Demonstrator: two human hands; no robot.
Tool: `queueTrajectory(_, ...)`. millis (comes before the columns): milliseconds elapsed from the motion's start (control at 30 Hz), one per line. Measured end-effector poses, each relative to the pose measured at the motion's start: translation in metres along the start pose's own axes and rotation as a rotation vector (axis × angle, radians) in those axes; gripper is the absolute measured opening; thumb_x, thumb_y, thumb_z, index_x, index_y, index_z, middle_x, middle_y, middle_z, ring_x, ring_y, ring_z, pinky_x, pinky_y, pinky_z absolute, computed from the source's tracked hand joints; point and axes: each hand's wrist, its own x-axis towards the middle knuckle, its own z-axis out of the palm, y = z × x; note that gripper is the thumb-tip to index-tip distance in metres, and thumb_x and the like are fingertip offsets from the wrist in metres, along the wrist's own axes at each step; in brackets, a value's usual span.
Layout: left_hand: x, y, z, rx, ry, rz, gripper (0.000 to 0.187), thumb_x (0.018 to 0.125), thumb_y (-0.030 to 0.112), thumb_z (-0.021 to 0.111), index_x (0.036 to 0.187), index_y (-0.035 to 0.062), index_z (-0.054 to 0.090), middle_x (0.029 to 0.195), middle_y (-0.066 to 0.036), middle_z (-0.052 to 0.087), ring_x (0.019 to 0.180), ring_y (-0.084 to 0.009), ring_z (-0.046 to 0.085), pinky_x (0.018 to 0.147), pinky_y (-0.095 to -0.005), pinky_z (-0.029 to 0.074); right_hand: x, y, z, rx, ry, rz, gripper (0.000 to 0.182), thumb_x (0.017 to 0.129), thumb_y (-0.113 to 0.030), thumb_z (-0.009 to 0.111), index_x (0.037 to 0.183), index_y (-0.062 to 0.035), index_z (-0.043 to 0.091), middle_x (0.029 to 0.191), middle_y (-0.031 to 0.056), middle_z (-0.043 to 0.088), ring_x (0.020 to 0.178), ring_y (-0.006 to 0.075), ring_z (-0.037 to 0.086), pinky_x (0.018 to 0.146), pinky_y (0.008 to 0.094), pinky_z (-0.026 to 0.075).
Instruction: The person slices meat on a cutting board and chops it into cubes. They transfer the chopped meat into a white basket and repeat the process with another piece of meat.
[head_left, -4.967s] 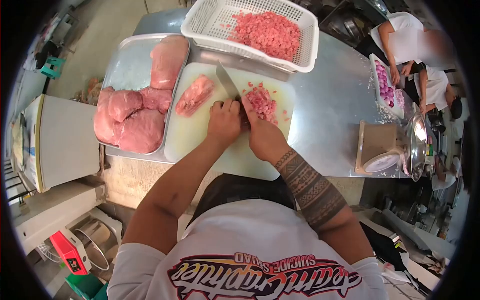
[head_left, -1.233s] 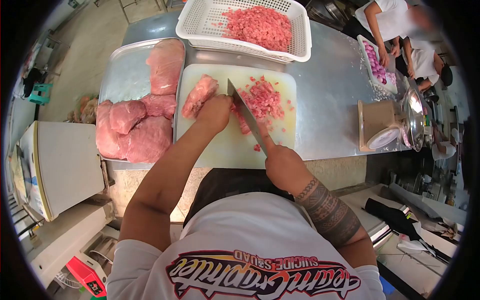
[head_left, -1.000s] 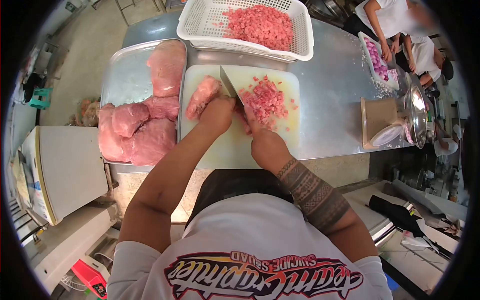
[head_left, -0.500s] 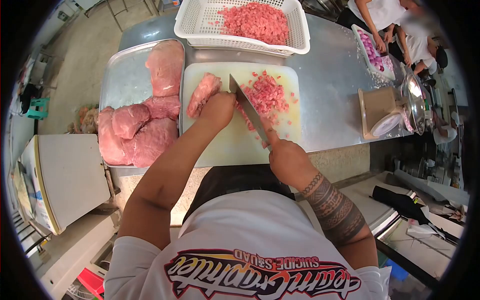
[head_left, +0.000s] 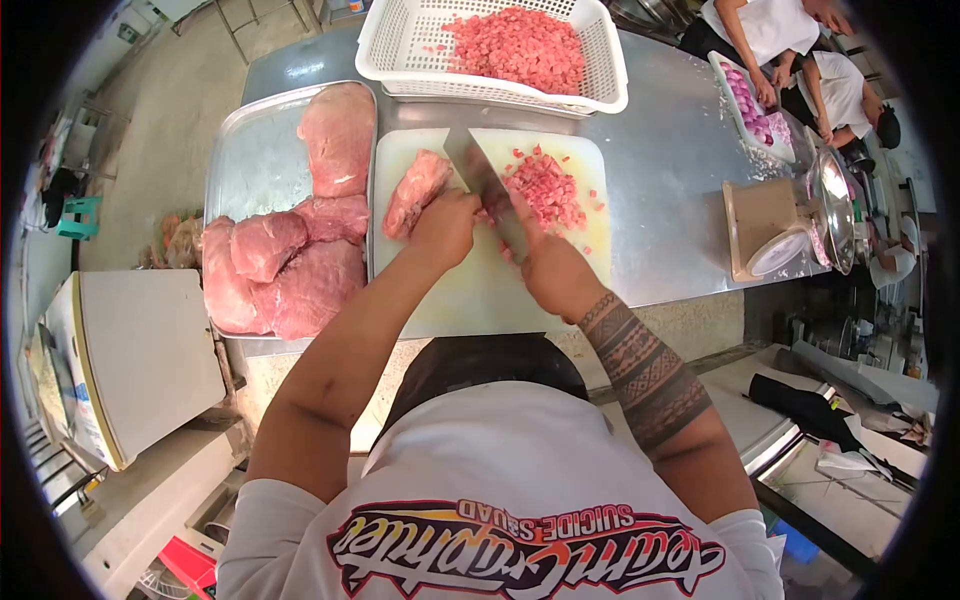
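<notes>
My right hand (head_left: 560, 270) is closed on the handle end of a large knife (head_left: 487, 185), its index finger stretched along the blade. The blade stands over the middle of the white cutting board (head_left: 450, 295), tip pointing away from me. My left hand (head_left: 447, 228) has its fingers curled down on the board just left of the blade, apparently on a small bit of meat that is mostly hidden. Behind that hand lies a long chunk of meat (head_left: 416, 190). Right of the knife spreads a pile of diced meat (head_left: 545, 190).
A metal tray (head_left: 250, 160) with several large pieces of meat (head_left: 300, 285) adjoins the board's left side. Beyond the board stands a white basket (head_left: 395, 60) of diced meat. A scale (head_left: 762, 225) is at the right. Two co-workers stand at the far right near a purple-filled tray (head_left: 740, 105).
The knife and my right hand have moved up and left. My left hand has shifted slightly down. The view has shifted a little.
</notes>
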Motion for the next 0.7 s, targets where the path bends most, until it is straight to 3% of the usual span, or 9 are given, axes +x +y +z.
queueTrajectory(33,-0.002,0.005,-0.003,0.002,-0.037,-0.018,0.020,0.088,-0.003,0.058,0.099,0.0033,0.073,0.106,-0.020,0.070,0.105,-0.0401,0.069,0.089,-0.0505,0.054,0.002,0.002,-0.005,0.046,-0.017,0.017,0.090,0.096,-0.003,0.054,0.172,-0.0178,0.008,0.088,0.0304,0.072,0.076,0.0435,0.072,0.071,0.0544,0.058)
queueTrajectory(167,-0.010,0.028,-0.017,-0.038,-0.231,-0.051,0.026,0.087,-0.006,0.056,0.101,0.0048,0.075,0.107,-0.019,0.070,0.104,-0.0391,0.069,0.090,-0.0492,0.054,0.001,0.003,-0.027,0.267,-0.079,0.072,0.090,0.095,-0.002,0.054,0.172,-0.0138,0.009,0.083,0.0280,0.069,0.075,0.0402,0.070,0.077,0.0504,0.056)
queueTrajectory(333,-0.029,0.025,-0.004,-0.092,-0.201,-0.010,0.022,0.086,-0.007,0.058,0.097,0.0043,0.073,0.102,-0.017,0.070,0.103,-0.0388,0.068,0.090,-0.0478,0.054,0.003,0.000,-0.020,0.393,0.009,0.149,0.086,0.096,-0.003,0.056,0.171,-0.0119,0.015,0.093,0.0290,0.071,0.081,0.0402,0.072,0.082,0.0494,0.057)
queueTrajectory(433,-0.048,0.023,-0.011,-0.086,-0.087,-0.038,0.021,0.085,-0.007,0.059,0.098,0.0034,0.072,0.102,-0.018,0.070,0.101,-0.0385,0.068,0.090,-0.0468,0.054,-0.009,0.003,-0.028,0.403,0.096,0.055,0.081,0.096,-0.003,0.056,0.169,-0.0099,0.022,0.096,0.0279,0.072,0.077,0.0370,0.072,0.076,0.0479,0.057)
queueTrajectory(533,-0.071,0.024,-0.023,-0.088,0.072,-0.091,0.023,0.085,-0.006,0.059,0.103,0.0039,0.071,0.106,-0.018,0.070,0.104,-0.0391,0.067,0.093,-0.0468,0.053,-0.028,-0.001,-0.070,0.348,0.045,0.067,0.078,0.098,-0.005,0.054,0.169,-0.0091,0.022,0.099,0.0250,0.073,0.066,0.0339,0.072,0.060,0.0488,0.058)
queueTrajectory(567,-0.077,0.027,-0.024,-0.093,0.123,-0.113,0.025,0.085,-0.006,0.060,0.105,0.0043,0.070,0.108,-0.018,0.069,0.106,-0.0394,0.066,0.094,-0.0470,0.053,-0.034,0.010,-0.071,0.281,0.244,-0.105,0.071,0.099,0.000,0.057,0.165,-0.0061,0.031,0.088,0.0159,0.071,0.067,0.0203,0.067,0.065,0.0367,0.055)
queueTrajectory(667,-0.090,0.055,-0.033,0.046,0.394,-0.051,0.028,0.086,-0.005,0.061,0.112,0.0047,0.068,0.118,-0.020,0.069,0.114,-0.0421,0.063,0.099,-0.0525,0.049,-0.071,-0.001,-0.108,0.744,0.049,-0.106,0.070,0.099,0.002,0.059,0.163,-0.0057,0.033,0.077,0.0048,0.061,0.060,0.0128,0.059,0.058,0.0310,0.051)
queueTrajectory(700,-0.093,0.068,-0.037,0.071,0.420,-0.054,0.033,0.085,-0.005,0.062,0.116,0.0054,0.067,0.124,-0.020,0.067,0.119,-0.0426,0.061,0.102,-0.0542,0.047,-0.073,0.015,-0.096,0.743,0.003,-0.020,0.063,0.098,0.004,0.059,0.157,-0.0037,0.039,0.072,-0.0003,0.053,0.057,0.0089,0.055,0.053,0.0284,0.047)
